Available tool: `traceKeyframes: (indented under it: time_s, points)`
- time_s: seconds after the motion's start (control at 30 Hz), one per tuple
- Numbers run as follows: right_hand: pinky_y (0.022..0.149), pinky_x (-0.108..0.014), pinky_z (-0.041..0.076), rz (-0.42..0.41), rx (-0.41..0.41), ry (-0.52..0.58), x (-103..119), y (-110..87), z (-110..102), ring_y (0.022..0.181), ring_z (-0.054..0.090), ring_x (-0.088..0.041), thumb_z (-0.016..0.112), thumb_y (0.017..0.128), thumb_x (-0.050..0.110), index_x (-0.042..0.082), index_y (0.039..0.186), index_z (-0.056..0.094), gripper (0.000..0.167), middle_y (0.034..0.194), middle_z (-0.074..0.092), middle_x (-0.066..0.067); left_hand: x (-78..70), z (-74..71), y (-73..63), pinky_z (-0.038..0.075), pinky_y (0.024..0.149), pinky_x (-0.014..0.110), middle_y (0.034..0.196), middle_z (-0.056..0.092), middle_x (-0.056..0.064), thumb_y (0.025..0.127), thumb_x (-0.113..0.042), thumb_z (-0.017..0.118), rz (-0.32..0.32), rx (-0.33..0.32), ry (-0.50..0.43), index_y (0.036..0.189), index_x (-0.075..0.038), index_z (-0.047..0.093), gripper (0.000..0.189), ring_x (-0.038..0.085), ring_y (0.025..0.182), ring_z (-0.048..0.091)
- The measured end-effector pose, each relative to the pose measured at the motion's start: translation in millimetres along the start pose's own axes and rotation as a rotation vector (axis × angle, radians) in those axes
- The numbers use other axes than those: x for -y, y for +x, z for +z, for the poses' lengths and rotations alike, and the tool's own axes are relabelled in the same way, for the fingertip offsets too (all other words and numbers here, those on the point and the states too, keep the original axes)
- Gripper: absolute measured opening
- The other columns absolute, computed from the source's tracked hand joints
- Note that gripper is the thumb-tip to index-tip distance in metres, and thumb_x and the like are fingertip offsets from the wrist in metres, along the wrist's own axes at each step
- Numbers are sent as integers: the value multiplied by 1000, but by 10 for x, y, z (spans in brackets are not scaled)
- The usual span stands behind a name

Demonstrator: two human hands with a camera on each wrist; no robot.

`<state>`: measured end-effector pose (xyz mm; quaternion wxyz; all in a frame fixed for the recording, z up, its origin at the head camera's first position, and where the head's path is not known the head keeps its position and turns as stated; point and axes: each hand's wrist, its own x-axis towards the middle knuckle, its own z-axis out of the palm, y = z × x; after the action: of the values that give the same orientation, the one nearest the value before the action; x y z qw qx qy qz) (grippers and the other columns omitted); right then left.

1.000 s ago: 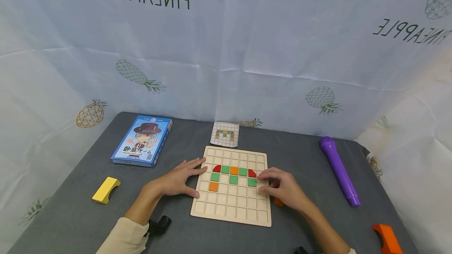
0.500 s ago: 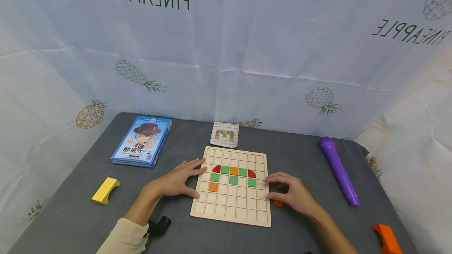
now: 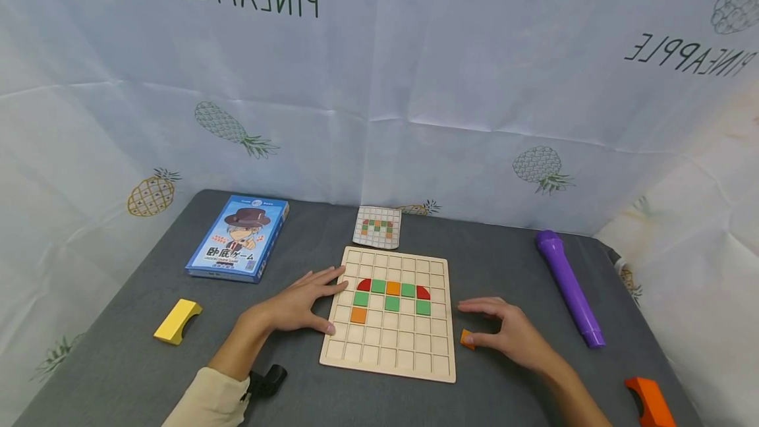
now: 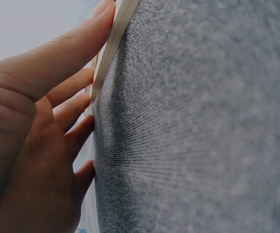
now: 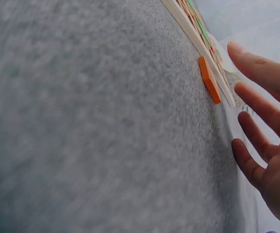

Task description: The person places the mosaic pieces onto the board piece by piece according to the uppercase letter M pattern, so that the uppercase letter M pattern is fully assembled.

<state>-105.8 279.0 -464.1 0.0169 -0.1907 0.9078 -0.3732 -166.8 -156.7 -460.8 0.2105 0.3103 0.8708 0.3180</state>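
A wooden grid board (image 3: pixel 388 351) lies in the middle of the table, holding red, green and orange tiles such as the lone orange square tile (image 3: pixel 358 314). My left hand (image 3: pixel 296 303) rests along the board's left edge with fingers spread; in the left wrist view the thumb (image 4: pixel 76 48) lies against the board's side. Just right of the board an orange tile (image 5: pixel 209 81) lies loose on the table. Over it is my right hand (image 3: pixel 504 331), fingers apart, its thumb overlapping that tile in the head view; the right wrist view shows nothing between the fingers.
Behind the board stands a pattern card (image 3: pixel 377 227). A blue game box (image 3: pixel 238 237) and a yellow arched block (image 3: pixel 178 321) lie to the left. At the right are a purple microphone-shaped stick (image 3: pixel 570 288) and an orange arched block (image 3: pixel 651 402). A pineapple-print cloth (image 3: pixel 379 84) hangs behind.
My right hand has drawn back rightward from the board's right edge to the loose orange tile, uncovering more of it. My left hand has stayed in place.
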Motion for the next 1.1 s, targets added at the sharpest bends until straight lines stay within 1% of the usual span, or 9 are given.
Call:
traceKeyframes:
  time_s: [0.27,0.6,0.9,0.97,1.1]
  points:
    - [98,-19,49,34,-2,-4,-31,-87,-1,116,58,6,88,78,39,28,123,74,48,124,74,8,-5,2,0,6,126,69,173,18,15,85,-42,81,-10,-2,-4,157,-7,40,90,43,160,15]
    - [97,-14,46,-4,25,24,-73,-115,35,112,55,7,88,77,37,28,119,76,45,120,73,9,-23,-6,9,6,127,69,173,18,15,85,-41,81,-13,-2,-3,157,-7,40,90,43,159,15]
    - [94,-15,48,-34,27,11,-110,-111,52,110,56,7,89,76,33,26,115,77,42,115,73,11,-19,-7,2,6,126,69,172,18,15,85,-41,81,-18,-4,-6,157,-7,39,90,44,159,14]
    - [94,-16,48,-30,30,2,-113,-117,51,109,56,7,89,76,34,26,114,78,41,114,73,11,-17,-7,1,6,126,69,173,18,15,85,-41,81,-17,-3,-4,157,-7,39,90,44,159,14]
    - [93,-19,50,-2,62,-4,-98,-129,31,109,55,6,88,77,37,26,114,78,41,114,73,7,-13,-5,1,7,127,69,173,18,15,85,-41,81,-16,1,-1,157,-7,39,90,43,159,15]
